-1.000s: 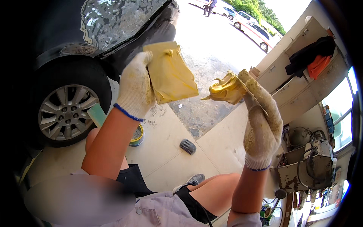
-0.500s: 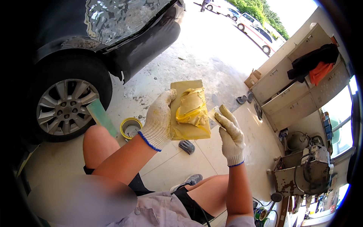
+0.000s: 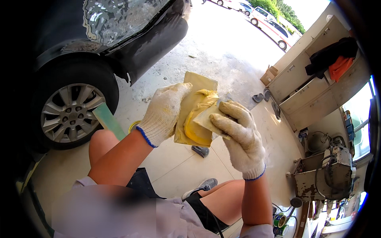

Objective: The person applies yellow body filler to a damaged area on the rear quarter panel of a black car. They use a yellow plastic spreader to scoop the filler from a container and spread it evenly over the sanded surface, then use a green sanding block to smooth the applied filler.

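Note:
My left hand (image 3: pixel 164 113), in a white knit glove with a blue cuff, grips the left edge of a rectangular mixing board (image 3: pixel 200 81) smeared with yellow. On the board lies a thick mound of yellow body filler (image 3: pixel 204 101), with a brighter yellow streak low on it. My right hand (image 3: pixel 244 137), gloved alike, is closed on a flat putty spreader (image 3: pixel 208 121). The spreader's blade rests against the filler, over the board's right side. Its far edge and my left fingers under the board are hidden.
A dark car's wheel (image 3: pixel 71 113) and scraped bodywork (image 3: pixel 119 23) stand at the left. A green strip (image 3: pixel 109 121) leans near my knee, before a partly hidden yellow-rimmed can (image 3: pixel 134 126). Shoes (image 3: pixel 200 150) lie on the floor. Lockers (image 3: pixel 313 95) and a worn machine (image 3: pixel 323 174) are at right.
My right hand has moved left and brought the spreader from beside the board onto the filler. The board has tilted, and the filler is pushed into a different shape.

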`<action>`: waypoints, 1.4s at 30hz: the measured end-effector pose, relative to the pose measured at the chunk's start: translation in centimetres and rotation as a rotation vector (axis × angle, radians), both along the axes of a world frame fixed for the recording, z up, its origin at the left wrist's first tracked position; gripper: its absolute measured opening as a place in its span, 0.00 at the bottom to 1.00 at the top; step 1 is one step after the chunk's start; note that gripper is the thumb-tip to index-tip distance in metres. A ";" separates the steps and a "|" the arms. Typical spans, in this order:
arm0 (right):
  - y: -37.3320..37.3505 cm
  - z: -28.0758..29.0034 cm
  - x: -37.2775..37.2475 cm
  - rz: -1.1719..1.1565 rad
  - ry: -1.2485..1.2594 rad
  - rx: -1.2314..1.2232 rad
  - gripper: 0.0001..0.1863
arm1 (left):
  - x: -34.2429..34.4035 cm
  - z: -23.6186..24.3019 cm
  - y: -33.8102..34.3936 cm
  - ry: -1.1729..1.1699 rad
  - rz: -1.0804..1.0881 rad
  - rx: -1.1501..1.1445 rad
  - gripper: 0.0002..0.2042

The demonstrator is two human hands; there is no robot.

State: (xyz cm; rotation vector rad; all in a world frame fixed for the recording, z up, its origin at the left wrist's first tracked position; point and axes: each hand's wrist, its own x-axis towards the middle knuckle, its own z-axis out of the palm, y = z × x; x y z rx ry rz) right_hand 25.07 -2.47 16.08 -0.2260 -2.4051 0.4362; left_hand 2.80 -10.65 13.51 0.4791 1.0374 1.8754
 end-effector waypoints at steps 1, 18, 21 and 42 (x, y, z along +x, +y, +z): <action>-0.8 0.1 -0.5 0.018 -0.020 0.038 0.26 | 0.1 0.0 0.3 0.041 0.004 0.015 0.14; -3.6 3.8 0.0 -0.172 -0.188 0.147 0.23 | -2.5 5.1 2.2 0.630 0.007 0.036 0.18; -2.9 6.0 0.3 -0.182 -0.019 0.004 0.25 | -4.4 7.3 1.2 0.090 0.124 0.230 0.20; -1.6 -1.6 0.2 0.031 -0.120 0.140 0.29 | -1.3 -0.9 -0.4 -0.150 -0.061 -0.008 0.16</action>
